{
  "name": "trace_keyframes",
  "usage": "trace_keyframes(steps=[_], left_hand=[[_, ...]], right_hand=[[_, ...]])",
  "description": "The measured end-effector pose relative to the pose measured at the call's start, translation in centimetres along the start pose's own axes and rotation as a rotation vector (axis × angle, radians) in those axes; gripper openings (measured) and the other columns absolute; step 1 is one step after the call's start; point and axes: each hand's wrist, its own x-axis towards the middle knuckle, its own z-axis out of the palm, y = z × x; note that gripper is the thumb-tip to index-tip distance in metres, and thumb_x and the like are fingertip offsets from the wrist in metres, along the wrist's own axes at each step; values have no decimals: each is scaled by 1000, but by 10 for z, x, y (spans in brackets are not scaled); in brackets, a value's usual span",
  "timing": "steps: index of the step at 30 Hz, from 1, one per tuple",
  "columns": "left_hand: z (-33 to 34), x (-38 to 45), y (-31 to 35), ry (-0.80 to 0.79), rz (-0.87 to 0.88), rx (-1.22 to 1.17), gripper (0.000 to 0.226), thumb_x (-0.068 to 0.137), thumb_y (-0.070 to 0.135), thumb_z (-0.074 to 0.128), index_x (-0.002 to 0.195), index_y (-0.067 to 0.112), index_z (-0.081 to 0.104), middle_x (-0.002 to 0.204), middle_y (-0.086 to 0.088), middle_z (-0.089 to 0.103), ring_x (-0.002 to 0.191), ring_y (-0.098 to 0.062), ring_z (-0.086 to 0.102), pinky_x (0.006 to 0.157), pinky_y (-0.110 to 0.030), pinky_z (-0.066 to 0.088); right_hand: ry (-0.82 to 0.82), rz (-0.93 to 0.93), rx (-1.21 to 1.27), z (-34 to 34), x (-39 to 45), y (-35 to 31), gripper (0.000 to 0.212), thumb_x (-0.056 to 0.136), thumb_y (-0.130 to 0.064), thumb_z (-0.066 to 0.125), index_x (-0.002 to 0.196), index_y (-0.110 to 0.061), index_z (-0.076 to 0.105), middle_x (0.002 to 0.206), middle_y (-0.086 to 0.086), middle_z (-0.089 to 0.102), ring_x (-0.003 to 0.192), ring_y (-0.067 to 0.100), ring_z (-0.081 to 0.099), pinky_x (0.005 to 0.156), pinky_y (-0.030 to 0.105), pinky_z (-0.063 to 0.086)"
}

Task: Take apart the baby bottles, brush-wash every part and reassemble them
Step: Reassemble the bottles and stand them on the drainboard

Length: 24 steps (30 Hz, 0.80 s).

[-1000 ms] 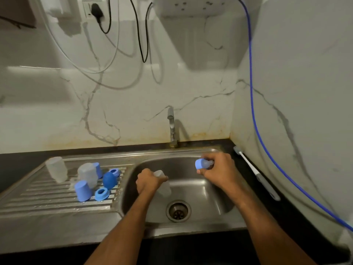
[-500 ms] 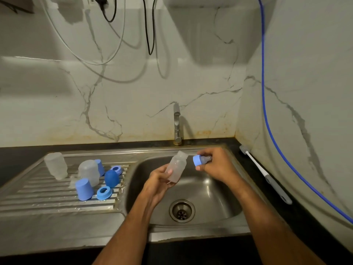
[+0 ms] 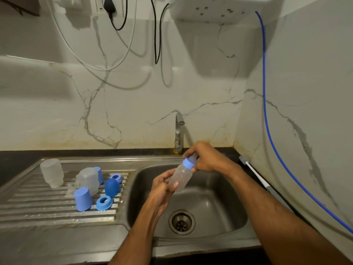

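1. Half a second ago the blue collar sat in the right hand just beside the bottle's open mouth; now the collar (image 3: 188, 163) sits on the neck of the bottle (image 3: 181, 176), and both hands are closer together over the sink (image 3: 219, 213).
2. A second ago the bottle lay low in the basin in the left hand, with the collar held apart to the right.
3. The left hand (image 3: 162, 186) grips the bottle's lower half, fingers curled round it. The right hand (image 3: 205, 159) has its fingers curled over the collar and the teat end, which they mostly hide.
4. The bottle is tilted: its long axis runs from lower left to upper right, base toward the person, capped end up toward the tap (image 3: 179, 131) at the sink's back edge.
5. On the ribbed draining board (image 3: 28, 203) left of the sink stand two clear bottle bodies upside down (image 3: 52, 173) (image 3: 88, 180), an upturned blue cap (image 3: 83, 198), a darker blue rounded cap (image 3: 112, 187), a blue ring (image 3: 104, 202) lying flat near the basin's left edge, and another ring (image 3: 116, 177) further back.
6. A bottle brush (image 3: 254, 173) lies on the dark surface (image 3: 11, 161) along the sink's right edge, its bristles toward the back corner.
7. Veined pale marble walls meet at that corner; a blue hose (image 3: 267, 121) hangs down the right wall, and black and white cables dangle from a socket at the top.
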Motion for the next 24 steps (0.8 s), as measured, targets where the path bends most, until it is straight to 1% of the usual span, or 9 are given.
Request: trace_keyframes(steps=[2,5,7,10,14,17,21,23,24], left_hand=[[1,0,3,-1,10,0,57,73,-6,65,128,11,65,119,-13,71,113,-30,67,84,-37,57],[6,-2,6,-48,39,52,58,69,2,75,125,14,65,117,-10,71,109,-27,68,85,-38,59],[9,-4,3,-23,52,128,55,72,3,83,122,19,66,114,-5,71,107,-24,68,84,-34,59],[9,-3,0,32,105,205,58,70,6,88,120,24,66,113,1,71,103,-14,69,79,-29,59],[10,3,1,87,146,270,59,71,15,90,122,27,64,112,4,71,102,-11,69,84,-33,61],[15,5,1,100,147,277,57,75,14,87,124,27,61,114,4,69,102,-10,68,87,-34,60],[14,8,0,88,146,244,56,76,14,86,125,27,62,116,2,69,105,-13,68,89,-37,60],[14,8,0,98,150,218,53,76,13,86,122,27,63,114,2,69,105,-14,67,86,-34,60],[15,9,1,107,155,210,51,76,12,85,120,27,64,113,2,70,104,-14,67,84,-32,60]], right_hand=[[-18,-25,-43,-1,4,-8,51,79,-4,83,127,-13,70,131,5,66,119,20,61,102,34,52],[-55,-39,-83,-3,10,-16,47,78,-10,85,123,-11,72,126,6,68,113,20,63,98,33,55],[-74,-46,-103,0,13,-22,45,76,-16,88,118,-10,73,119,6,71,104,18,66,92,31,57],[-20,-13,-148,6,17,-26,44,74,-24,90,112,-9,74,106,5,73,90,16,68,83,31,62],[91,53,-103,13,20,-26,41,77,-44,86,98,-11,71,85,1,69,70,14,68,60,27,62],[175,83,-165,17,21,-26,50,77,-64,78,88,-16,67,76,-2,66,67,11,63,64,28,59],[189,119,-225,19,22,-27,71,70,-83,66,78,-13,68,69,3,67,58,13,58,64,33,58],[186,84,-164,14,22,-25,72,68,-83,69,84,-13,71,73,3,71,61,12,63,66,32,61],[169,43,-107,10,22,-24,67,69,-76,74,93,-14,73,82,1,72,70,11,66,69,29,62]])
